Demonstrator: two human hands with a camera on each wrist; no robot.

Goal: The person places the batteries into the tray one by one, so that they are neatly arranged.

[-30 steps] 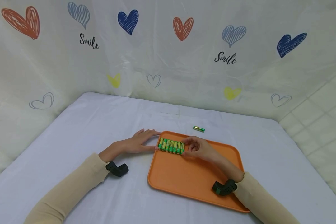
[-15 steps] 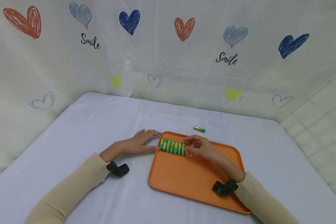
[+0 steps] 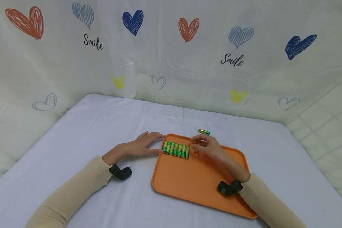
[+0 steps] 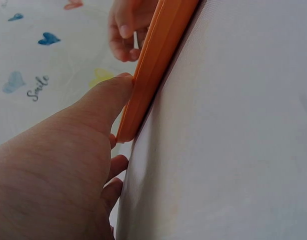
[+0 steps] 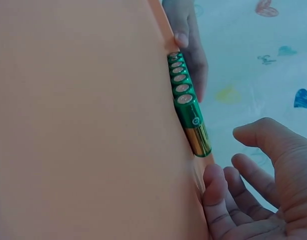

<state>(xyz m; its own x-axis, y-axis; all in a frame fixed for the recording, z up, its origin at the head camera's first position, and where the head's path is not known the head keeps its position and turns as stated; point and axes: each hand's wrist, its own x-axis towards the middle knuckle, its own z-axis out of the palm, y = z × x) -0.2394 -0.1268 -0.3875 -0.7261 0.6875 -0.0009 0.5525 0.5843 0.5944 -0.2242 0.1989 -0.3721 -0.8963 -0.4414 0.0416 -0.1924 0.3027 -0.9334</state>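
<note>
A row of several green and gold batteries lies side by side along the far left of an orange tray. My left hand touches the tray's left edge with outstretched fingers; in the left wrist view its thumb meets the rim. Just right of the row's last battery, my right hand hovers over the tray with loosely bent fingers. Nothing is held in it, and the right wrist view shows a gap between thumb and fingers. One more battery lies on the cloth behind the tray.
A white cloth covers the table under the tray. Behind it hangs a pale curtain printed with hearts and "Smile". Black wrist cameras are strapped at both sleeves.
My right hand has come off the end of the battery row and moved slightly right and away from me. The left hand keeps its place at the tray edge.
</note>
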